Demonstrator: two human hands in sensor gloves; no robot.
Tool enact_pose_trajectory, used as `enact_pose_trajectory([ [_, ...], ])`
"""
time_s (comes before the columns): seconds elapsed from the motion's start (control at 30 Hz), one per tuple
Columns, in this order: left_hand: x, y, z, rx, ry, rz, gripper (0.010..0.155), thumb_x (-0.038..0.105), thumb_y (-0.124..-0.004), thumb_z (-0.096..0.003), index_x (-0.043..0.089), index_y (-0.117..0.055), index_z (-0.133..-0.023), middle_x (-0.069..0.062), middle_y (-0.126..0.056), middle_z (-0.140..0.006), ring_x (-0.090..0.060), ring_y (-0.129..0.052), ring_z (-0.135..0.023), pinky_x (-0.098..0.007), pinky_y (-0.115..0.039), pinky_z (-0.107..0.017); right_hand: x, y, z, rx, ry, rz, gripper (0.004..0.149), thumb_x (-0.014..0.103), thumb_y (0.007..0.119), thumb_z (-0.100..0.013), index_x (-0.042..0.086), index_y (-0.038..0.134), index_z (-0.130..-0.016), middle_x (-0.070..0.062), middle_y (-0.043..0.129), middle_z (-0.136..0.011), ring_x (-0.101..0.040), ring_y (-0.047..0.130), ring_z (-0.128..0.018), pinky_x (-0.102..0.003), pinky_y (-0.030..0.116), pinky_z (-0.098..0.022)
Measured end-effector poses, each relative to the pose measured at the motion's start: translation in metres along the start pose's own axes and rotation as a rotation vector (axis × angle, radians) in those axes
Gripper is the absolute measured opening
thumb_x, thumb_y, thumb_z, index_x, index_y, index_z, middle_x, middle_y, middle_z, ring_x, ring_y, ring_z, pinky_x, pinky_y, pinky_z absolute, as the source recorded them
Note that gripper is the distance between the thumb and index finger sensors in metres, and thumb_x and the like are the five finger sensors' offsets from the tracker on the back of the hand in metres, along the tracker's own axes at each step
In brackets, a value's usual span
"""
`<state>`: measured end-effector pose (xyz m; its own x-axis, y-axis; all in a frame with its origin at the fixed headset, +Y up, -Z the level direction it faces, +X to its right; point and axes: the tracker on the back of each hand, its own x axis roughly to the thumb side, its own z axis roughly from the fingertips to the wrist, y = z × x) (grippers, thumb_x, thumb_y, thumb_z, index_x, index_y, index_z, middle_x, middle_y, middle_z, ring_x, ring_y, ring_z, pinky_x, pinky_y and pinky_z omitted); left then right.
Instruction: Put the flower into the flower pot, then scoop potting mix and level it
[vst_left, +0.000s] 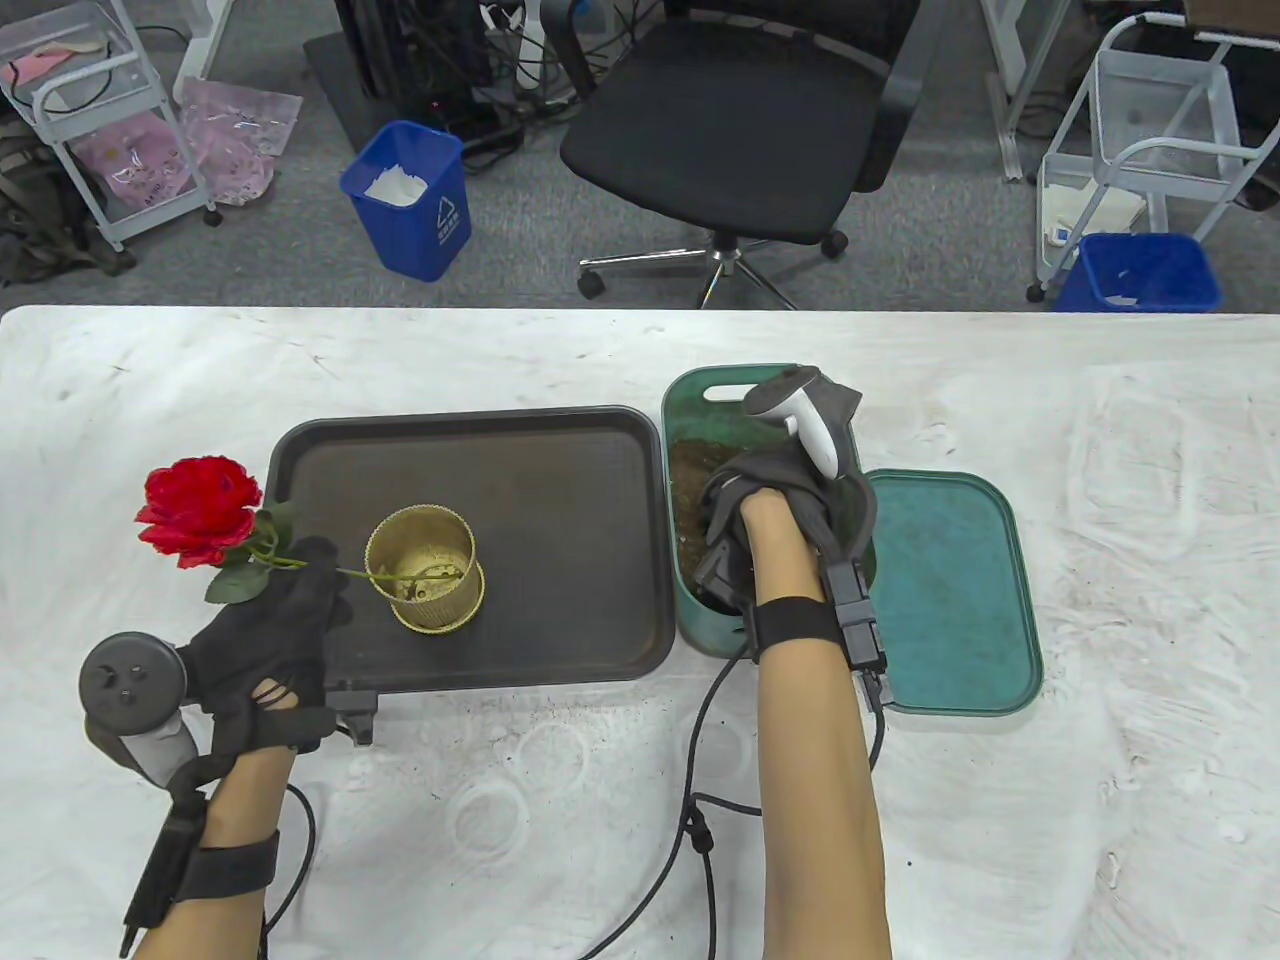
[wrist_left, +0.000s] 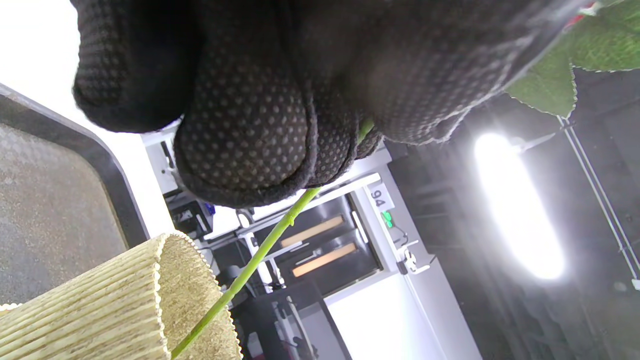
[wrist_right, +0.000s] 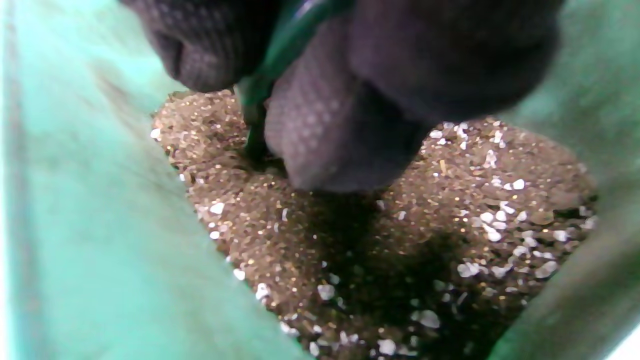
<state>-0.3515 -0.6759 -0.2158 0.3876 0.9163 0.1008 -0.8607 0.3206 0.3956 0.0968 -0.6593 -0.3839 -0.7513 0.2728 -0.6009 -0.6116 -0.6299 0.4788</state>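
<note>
At the left of the table (vst_left: 150, 400) the left hand (vst_left: 270, 640) pinches the green stem (wrist_left: 250, 265) of a red flower (vst_left: 198, 510), fingers curled round it. The bloom hangs out past the left edge of the dark tray (vst_left: 560, 640), above the bare tabletop, and the stem slants down to the right, its lower end inside the gold flower pot (vst_left: 420, 560). The pot stands upright on the near left part of the tray, on a matching gold saucer. In the left wrist view the stem crosses the pot's ribbed rim and a green leaf (wrist_left: 550, 85) shows by the glove.

Just right of the tray sits a green bin (vst_left: 690, 400) holding brown potting mix (wrist_right: 350, 260) flecked with white. The right hand (vst_left: 790, 500) reaches down into it, fingers curled round a thin dark green tool handle (wrist_right: 257, 100) whose lower end is pushed into the mix. What kind of tool it is cannot be told. The bin's green lid (vst_left: 950, 590) lies flat on the table, touching the bin's right side
</note>
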Motion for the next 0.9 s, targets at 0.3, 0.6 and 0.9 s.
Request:
enact_pose_trajectory([
  [0.3, 0.0, 0.0, 0.0, -0.001, 0.006, 0.008, 0.043, 0.047, -0.092, -0.0406, 0.023, -0.096, -0.076, 0.001, -0.104, -0.067, -0.017, -0.114, -0.034, -0.037, -0.095, -0.035, -0.022, -0.008, 0.013, 0.04, -0.031, -0.19, 0.053, 0.032, 0.071, -0.04, 0.003, 0.07, -0.085, -0.014, 0.096, -0.062, -0.026, 0.105, -0.028, -0.032, 0.092, -0.013],
  [0.6, 0.002, -0.001, 0.001, -0.007, -0.012, -0.003, 0.043, 0.046, -0.092, -0.0405, 0.023, -0.096, -0.077, 0.0, -0.104, -0.067, -0.017, -0.114, -0.034, -0.037, -0.096, -0.035, -0.042, -0.016, 0.039, 0.014, -0.06, -0.366, 0.052, 0.032, 0.07, -0.04, 0.003, 0.07, -0.084, -0.015, 0.096, -0.061, -0.026, 0.106, -0.026, -0.031, 0.093, -0.012],
  [0.9, 0.002, -0.002, 0.001, -0.01, -0.014, 0.0, 0.043, 0.042, -0.091, -0.0405, 0.021, -0.095, -0.078, -0.002, -0.103, -0.068, -0.017, -0.114, -0.035, -0.037, -0.096, -0.035, -0.058, -0.031, 0.066, -0.032, -0.09, -0.442, 0.052, 0.032, 0.07, -0.04, 0.003, 0.071, -0.084, -0.015, 0.096, -0.061, -0.026, 0.106, -0.025, -0.031, 0.093, -0.011],
])
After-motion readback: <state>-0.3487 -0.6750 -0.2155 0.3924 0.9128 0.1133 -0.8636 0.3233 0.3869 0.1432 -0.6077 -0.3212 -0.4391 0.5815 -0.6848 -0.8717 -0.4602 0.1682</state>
